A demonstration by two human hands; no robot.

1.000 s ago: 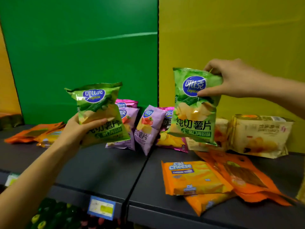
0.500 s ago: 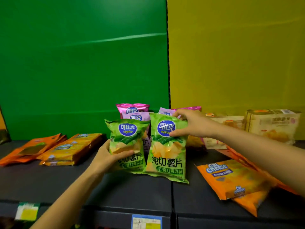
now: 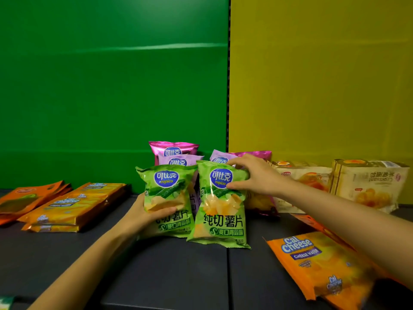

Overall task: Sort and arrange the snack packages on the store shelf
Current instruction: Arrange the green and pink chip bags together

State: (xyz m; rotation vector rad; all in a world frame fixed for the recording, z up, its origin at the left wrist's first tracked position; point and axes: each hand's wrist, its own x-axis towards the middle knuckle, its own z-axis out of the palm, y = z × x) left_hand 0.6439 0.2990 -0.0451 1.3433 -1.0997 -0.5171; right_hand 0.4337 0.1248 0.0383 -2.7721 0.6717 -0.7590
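Note:
Two green Copico chip bags stand side by side on the dark shelf (image 3: 169, 271), in front of pink and purple Copico bags (image 3: 173, 148). My left hand (image 3: 143, 214) grips the left green bag (image 3: 167, 198) from its left side, thumb across the front. My right hand (image 3: 254, 175) pinches the top right corner of the right green bag (image 3: 221, 211). Both bags are upright with their bottoms on the shelf.
Orange Cal Cheese wafer packs (image 3: 73, 204) and flat orange pouches (image 3: 26, 198) lie at the left. More Cal Cheese packs (image 3: 317, 262) lie at the front right. Cream pastry bags (image 3: 368, 184) stand at the back right. Green and yellow panels form the back wall.
Both hands brought the green bags down from mid-air and together onto the shelf in front of the pink and purple bags. In the last half second they hardly moved.

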